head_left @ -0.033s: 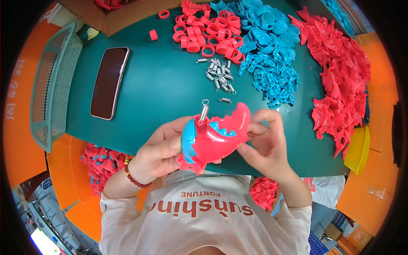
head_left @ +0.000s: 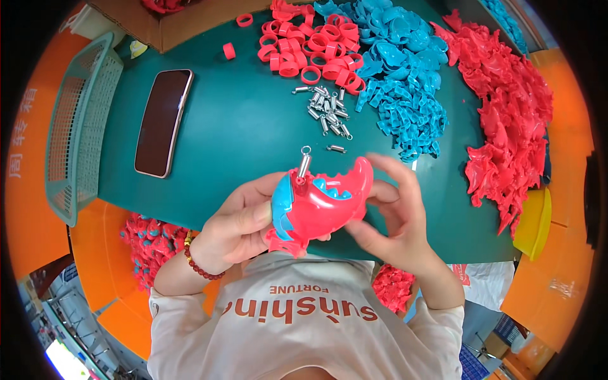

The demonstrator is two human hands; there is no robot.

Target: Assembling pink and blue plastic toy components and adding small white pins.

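Note:
My left hand is closed around the back end of a shiny red plastic crab-claw toy with blue parts, thumb on a blue piece. Small blue teeth show inside the claw's jaw. From its top edge a metal spring with a ring at its end sticks up. At the claw's curved tip side is my right hand, its fingers apart and curved; the fingertips are close to the claw, and whether they touch it is hard to tell.
On the green table lie loose springs, red rings, blue pieces and a heap of red shells. A phone and a green basket are at left. Below the table edge, a bin holds red-and-blue pieces.
The fingers of my right hand have spread and lifted slightly around the claw's tip. The claw has tilted a little; my left hand keeps its hold.

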